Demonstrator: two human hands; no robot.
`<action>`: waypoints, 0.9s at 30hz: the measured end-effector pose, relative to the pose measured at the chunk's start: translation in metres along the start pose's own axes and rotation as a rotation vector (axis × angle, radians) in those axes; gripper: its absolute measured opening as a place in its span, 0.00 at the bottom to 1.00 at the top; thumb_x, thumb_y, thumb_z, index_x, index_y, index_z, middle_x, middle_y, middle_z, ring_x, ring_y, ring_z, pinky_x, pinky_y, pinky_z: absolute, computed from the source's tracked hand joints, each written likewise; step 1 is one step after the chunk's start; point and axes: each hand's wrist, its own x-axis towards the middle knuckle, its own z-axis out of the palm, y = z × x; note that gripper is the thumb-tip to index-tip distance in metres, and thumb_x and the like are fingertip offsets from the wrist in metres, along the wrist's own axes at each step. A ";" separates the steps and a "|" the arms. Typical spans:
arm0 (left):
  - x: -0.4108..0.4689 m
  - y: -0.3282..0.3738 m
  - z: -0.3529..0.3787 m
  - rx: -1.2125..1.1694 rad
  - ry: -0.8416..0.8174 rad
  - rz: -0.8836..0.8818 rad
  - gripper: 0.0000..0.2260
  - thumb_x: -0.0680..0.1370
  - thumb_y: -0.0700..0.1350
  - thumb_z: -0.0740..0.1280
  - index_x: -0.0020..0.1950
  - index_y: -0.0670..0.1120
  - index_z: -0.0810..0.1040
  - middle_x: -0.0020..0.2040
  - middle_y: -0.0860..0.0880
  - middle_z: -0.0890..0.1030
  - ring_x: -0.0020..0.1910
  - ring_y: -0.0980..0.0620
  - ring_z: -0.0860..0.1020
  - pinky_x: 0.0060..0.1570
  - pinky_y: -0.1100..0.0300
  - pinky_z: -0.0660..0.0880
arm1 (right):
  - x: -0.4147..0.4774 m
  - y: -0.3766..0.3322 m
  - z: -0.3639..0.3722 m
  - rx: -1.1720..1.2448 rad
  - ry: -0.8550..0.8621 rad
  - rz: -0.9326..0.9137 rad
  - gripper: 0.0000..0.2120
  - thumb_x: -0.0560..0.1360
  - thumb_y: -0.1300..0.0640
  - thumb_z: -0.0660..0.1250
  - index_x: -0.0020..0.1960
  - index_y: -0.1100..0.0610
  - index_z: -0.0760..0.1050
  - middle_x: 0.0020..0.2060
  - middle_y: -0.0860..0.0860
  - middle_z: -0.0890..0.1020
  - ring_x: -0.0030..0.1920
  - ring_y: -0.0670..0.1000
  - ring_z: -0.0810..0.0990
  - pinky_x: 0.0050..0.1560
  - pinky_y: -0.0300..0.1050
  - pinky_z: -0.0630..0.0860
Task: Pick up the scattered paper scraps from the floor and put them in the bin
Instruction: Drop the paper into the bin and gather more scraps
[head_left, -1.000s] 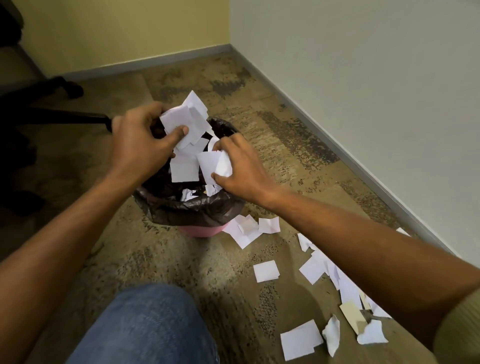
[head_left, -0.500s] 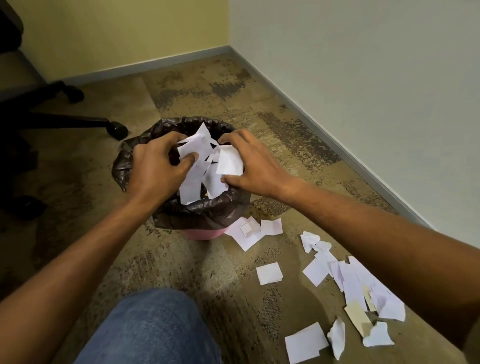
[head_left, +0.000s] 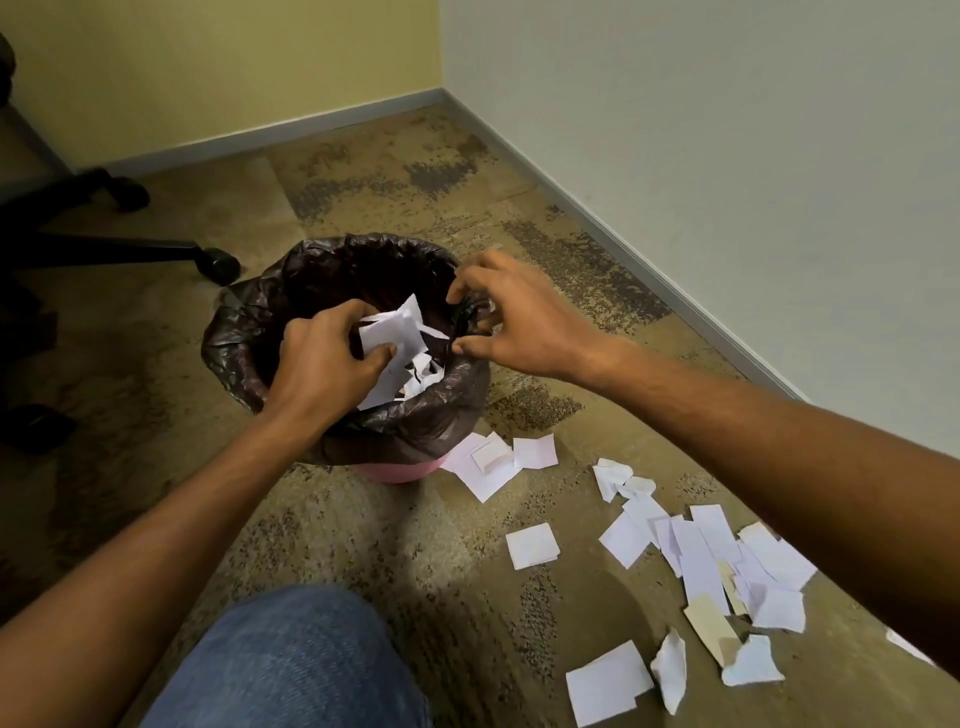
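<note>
Holding a bunch of paper scraps (head_left: 387, 332), the left hand (head_left: 322, 364) grips them inside the bin's (head_left: 395, 474) mouth, one tip pointing up. The right hand (head_left: 519, 317) is apart from it at the bin's right rim, fingers bent on the bag (head_left: 239, 332); I cannot tell if it pinches. The bin stands upright. Loose scraps (head_left: 696, 551) trail across the carpet (head_left: 363, 530) toward the right.

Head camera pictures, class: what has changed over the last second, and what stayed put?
Both hands came down from above the bin to its mouth. The left hand still grips its paper scraps, now pushed inside. The right hand has let its scraps go and sits at the rim, fingers curled. The floor scraps and bin stayed put.
</note>
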 end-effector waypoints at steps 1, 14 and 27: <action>0.000 0.000 0.002 0.002 -0.022 0.000 0.16 0.74 0.48 0.76 0.61 0.46 0.82 0.48 0.47 0.86 0.45 0.48 0.84 0.47 0.53 0.82 | -0.001 0.003 -0.004 0.005 -0.005 0.002 0.20 0.71 0.51 0.78 0.59 0.55 0.78 0.61 0.50 0.76 0.62 0.49 0.73 0.62 0.48 0.76; 0.008 0.054 0.004 0.091 -0.045 0.123 0.23 0.75 0.66 0.67 0.65 0.57 0.75 0.40 0.57 0.85 0.49 0.47 0.84 0.47 0.48 0.81 | -0.044 0.037 -0.086 -0.203 -0.073 0.017 0.16 0.73 0.51 0.77 0.58 0.55 0.79 0.57 0.52 0.79 0.50 0.48 0.80 0.49 0.45 0.80; 0.040 0.184 0.102 0.182 -0.392 0.520 0.19 0.78 0.57 0.67 0.65 0.49 0.76 0.50 0.48 0.84 0.49 0.47 0.81 0.50 0.52 0.80 | -0.192 0.101 -0.105 -0.118 -0.039 0.345 0.16 0.73 0.52 0.77 0.57 0.55 0.79 0.55 0.51 0.80 0.47 0.47 0.82 0.47 0.51 0.83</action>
